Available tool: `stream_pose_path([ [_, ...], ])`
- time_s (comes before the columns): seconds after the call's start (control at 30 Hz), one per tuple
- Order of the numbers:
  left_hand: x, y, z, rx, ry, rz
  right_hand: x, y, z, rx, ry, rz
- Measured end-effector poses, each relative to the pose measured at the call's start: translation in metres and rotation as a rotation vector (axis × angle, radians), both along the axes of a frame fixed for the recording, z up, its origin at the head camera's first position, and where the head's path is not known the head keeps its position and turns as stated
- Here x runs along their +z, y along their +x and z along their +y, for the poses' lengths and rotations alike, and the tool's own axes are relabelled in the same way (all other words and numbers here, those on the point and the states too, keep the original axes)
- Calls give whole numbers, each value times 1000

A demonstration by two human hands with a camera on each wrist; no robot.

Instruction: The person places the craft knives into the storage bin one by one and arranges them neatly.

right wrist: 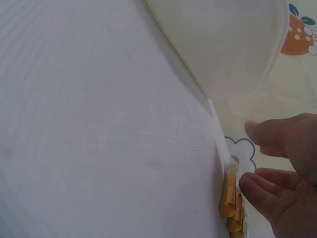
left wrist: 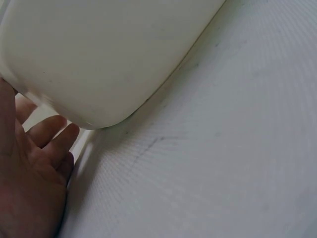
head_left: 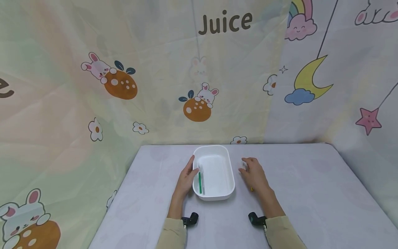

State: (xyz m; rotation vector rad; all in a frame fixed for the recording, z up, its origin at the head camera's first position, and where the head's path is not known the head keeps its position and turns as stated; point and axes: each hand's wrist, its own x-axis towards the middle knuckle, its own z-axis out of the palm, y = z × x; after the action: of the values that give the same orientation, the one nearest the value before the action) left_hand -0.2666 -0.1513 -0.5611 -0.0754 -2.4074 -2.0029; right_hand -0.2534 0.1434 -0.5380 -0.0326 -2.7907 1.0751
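Observation:
My left hand [head_left: 186, 178] grips the left rim of a white plastic tray [head_left: 231, 176], thumb over the rim and fingers along the outer side. Inside, along the tray's left wall, lie a slim green pen-like stick [head_left: 200, 182] and a pale one [head_left: 203, 185]. To the right of the tray, my right hand [head_left: 254, 174] hovers with thumb and fingers apart. In the right wrist view, several slim rods with golden-yellow ends [right wrist: 228, 193] lie side by side on the table, close to its fingertips [right wrist: 246, 181]. The hand mostly hides them in the head view.
A white cloth covers the table [head_left: 311, 193]. Behind it hangs a printed curtain [head_left: 161, 86] with rabbits, flowers and a moon, and more cloth closes off both sides. Each wrist carries a small black camera [head_left: 256, 219].

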Motion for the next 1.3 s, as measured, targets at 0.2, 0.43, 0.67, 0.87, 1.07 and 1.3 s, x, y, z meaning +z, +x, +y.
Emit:
stream_pose_path([
  [0.2, 2, 1, 0, -3, 10, 4, 2, 1, 1, 13, 8, 1],
  [0.43, 1, 1, 0, -5, 11, 4, 1, 0, 2, 39, 8, -50],
  [0.67, 0, 0, 0, 4, 7, -12, 3, -1, -2, 64, 43, -98],
  [0.87, 2, 1, 1, 1, 5, -6, 5, -2, -4, 87, 81, -126],
  [1.07, 3, 2, 0, -17, 14, 20, 4, -5, -4, 132, 111, -125],
  [1.3, 2, 1, 0, -20, 20, 13, 0, -9, -4, 162, 195, -88],
])
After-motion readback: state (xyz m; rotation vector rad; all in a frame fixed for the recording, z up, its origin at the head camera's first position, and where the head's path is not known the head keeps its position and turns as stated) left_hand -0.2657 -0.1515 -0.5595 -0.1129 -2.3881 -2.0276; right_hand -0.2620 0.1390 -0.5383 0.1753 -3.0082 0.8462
